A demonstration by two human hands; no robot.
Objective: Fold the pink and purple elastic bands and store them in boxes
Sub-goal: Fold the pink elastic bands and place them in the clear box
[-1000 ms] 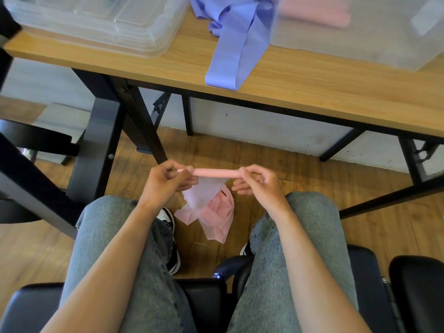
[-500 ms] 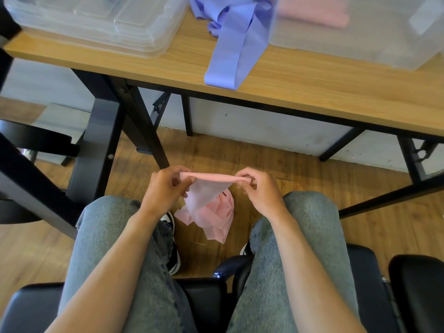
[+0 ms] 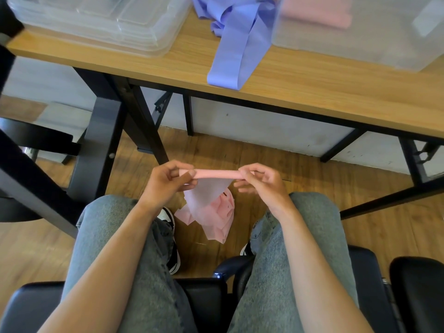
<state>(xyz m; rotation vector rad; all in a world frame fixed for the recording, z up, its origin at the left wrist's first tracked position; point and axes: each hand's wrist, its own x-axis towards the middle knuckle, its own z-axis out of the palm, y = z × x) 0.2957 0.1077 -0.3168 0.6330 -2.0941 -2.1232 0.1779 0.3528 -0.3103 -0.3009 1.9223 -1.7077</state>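
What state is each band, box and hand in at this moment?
pink band: partly rolled, rest hanging between the knees
left hand: pinches the roll's left end
right hand: pinches the right end
purple band: unfolded, draped on the table
clear box: holds folded pink bands
stacked lids: on the table

Pink band (image 3: pixel 216 174); purple band (image 3: pixel 236 54); blue jeans (image 3: pixel 300 248).

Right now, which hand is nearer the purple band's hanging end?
Right hand, narrowly. It sits below and slightly right of the purple band; the left hand sits below and further left.
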